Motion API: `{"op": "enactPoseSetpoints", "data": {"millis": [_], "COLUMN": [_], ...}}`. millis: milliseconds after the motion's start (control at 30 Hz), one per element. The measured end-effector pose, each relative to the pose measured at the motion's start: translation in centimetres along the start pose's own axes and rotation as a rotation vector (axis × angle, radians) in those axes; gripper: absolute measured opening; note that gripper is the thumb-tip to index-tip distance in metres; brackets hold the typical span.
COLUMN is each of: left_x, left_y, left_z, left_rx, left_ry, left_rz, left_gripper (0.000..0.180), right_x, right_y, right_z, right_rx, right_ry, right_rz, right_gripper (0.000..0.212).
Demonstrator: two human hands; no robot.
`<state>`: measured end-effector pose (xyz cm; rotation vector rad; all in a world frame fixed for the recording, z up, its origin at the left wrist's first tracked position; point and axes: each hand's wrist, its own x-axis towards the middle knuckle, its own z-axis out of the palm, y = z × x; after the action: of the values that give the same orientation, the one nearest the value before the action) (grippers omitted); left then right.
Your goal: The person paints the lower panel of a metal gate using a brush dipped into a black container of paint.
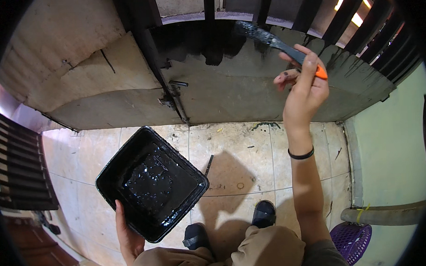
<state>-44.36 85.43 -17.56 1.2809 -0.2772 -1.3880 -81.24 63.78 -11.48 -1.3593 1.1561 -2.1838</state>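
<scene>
R hand (306, 90) holds brush (281, 45) diag., bristles (250, 30) up-L, handle (321, 72) low-R.

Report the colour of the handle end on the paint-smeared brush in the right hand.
The handle end is orange, clearest in the head view.

Around the view's centre: gate panel (248, 80) at 12 o'clock; brush (270, 39), in the right fingers (309, 66), before it at 1; wall (391, 127) at 3; basket (353, 240) at 4; shoes (264, 213) on the floor (232, 144) at 6; tray (177, 154) at 8, paint (149, 180) inside, left fingers (119, 212) at its own 8-o'clock edge.
</scene>
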Motion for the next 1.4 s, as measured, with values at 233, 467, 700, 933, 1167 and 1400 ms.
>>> {"op": "enactPoseSetpoints", "data": {"millis": [233, 467, 700, 933, 1167, 1400], "left_x": [-0.3, -0.1, -0.5, -0.9, -0.6, -1.0], "left_y": [0.2, 0.1, 0.3, 0.3, 0.4, 0.3], "left_z": [0.0, -0.1, 0.0, -0.3, -0.3, -0.9], "left_rx": [0.014, -0.005, 0.005, -0.033, -0.016, -0.020], "left_ry": [0.005, -0.049, -0.037, -0.047, -0.035, -0.050], "left_rz": [0.020, 0.005, 0.000, 0.015, 0.013, 0.022], "left_gripper": [0.073, 0.073, 0.072, 0.070, 0.070, 0.072], "right_x": [-0.1, -3.1, -4.9, -0.8, -3.3, -4.7], "right_y": [-0.8, 2.0, 2.3, 0.6, 1.9, 3.2], "right_z": [-3.6, -3.7, 1.9, -6.0, -3.7, -0.3], "right_rx": [-0.094, -0.541, -0.482, -0.360, -0.779, -0.803], "right_ry": [0.206, 0.080, -0.215, 0.023, -0.133, -0.323], "right_rz": [-0.049, -0.468, -0.700, -0.248, -0.774, -0.945], "right_gripper": [0.046, 0.026, 0.034, 0.027, 0.032, 0.042]}}
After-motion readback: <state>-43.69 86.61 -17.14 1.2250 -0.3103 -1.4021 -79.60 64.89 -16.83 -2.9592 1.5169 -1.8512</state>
